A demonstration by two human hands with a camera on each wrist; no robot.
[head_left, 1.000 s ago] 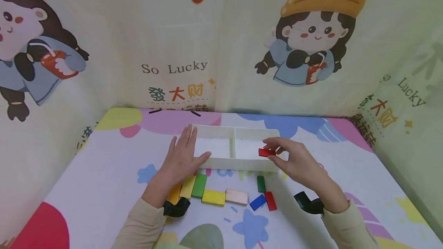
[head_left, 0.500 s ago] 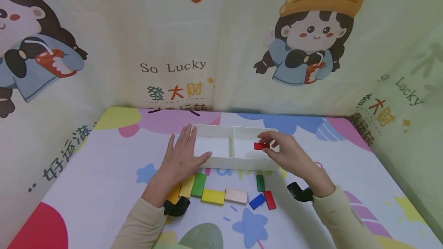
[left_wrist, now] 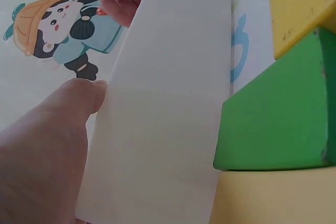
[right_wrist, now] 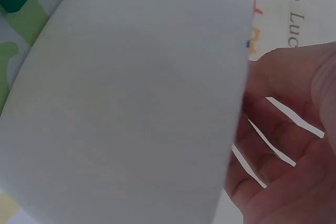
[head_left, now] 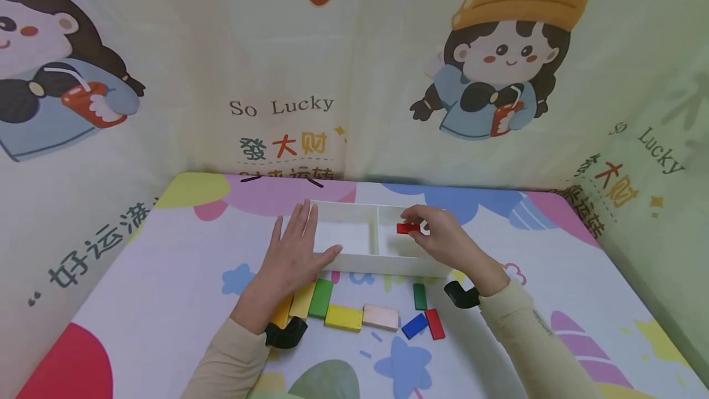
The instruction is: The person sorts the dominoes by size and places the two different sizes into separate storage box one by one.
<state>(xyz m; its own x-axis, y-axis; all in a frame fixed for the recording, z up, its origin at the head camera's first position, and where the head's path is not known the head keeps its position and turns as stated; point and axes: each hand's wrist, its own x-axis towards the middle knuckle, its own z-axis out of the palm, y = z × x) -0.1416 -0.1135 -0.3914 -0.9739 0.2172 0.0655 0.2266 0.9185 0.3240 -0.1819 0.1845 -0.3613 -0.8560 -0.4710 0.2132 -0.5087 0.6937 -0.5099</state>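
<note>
A white two-compartment box stands on the table. My left hand, fingers straight and spread, rests on its left end, with the thumb at the front rim. In the left wrist view the thumb touches the top edge of the box wall. My right hand pinches a small red block between thumb and fingers over the right compartment. In the right wrist view the box wall hides the fingertips and the red block. Both compartments show bare floor in the head view.
In front of the box lie a green block, yellow blocks, a pale wooden block, a blue block, another red block and a small dark green block. A patterned curtain stands behind the table.
My right hand has moved left with the red block, from the right end of the box to further inside the right compartment's span. The left hand has stayed in place.
</note>
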